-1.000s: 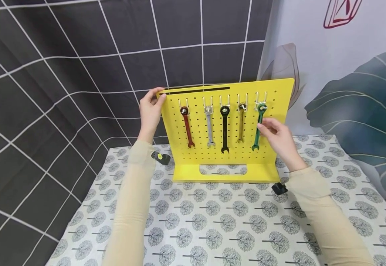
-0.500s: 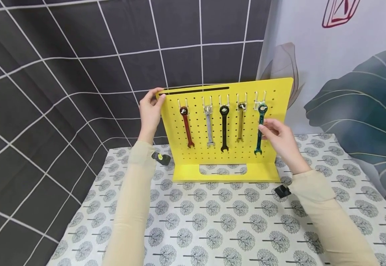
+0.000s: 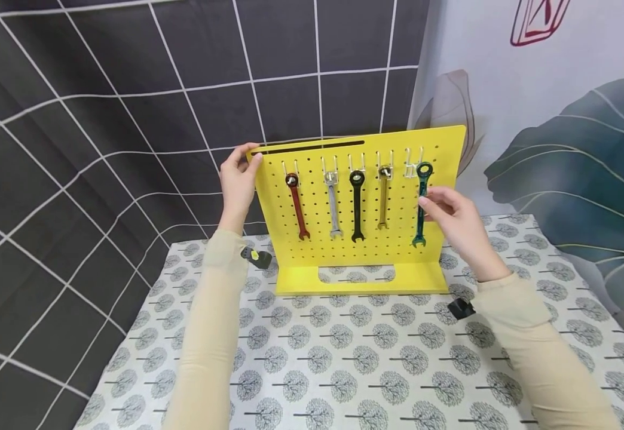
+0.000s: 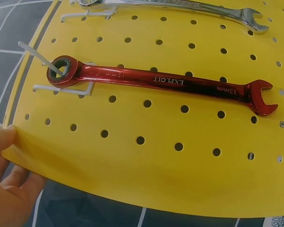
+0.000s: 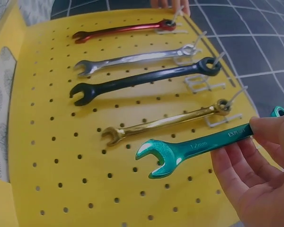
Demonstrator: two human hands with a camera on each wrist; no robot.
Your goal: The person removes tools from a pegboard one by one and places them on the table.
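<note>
My right hand (image 3: 457,230) pinches a green combination wrench (image 3: 421,221) between thumb and fingers, just in front of the yellow pegboard (image 3: 323,254). The wrench hangs nearly upright, ring end up, and its ring is off the white hook (image 3: 410,171) beside it. In the right wrist view the wrench's open end (image 5: 158,161) stands out from the board. My left hand (image 3: 238,185) grips the board's top left corner, thumb in front, other fingers behind. Nearest to it hangs a red wrench (image 4: 146,80) marked 13mm.
Silver (image 3: 334,209), black (image 3: 357,206) and gold (image 3: 384,200) wrenches hang from white hooks on the board. The board's foot stands on a tree-patterned tablecloth (image 3: 339,358). A dark grid curtain (image 3: 285,107) hangs close behind.
The green wrench has come off its hook, drawn toward the camera and slightly right by my right hand. My left hand has kept its grip on the board's corner.
</note>
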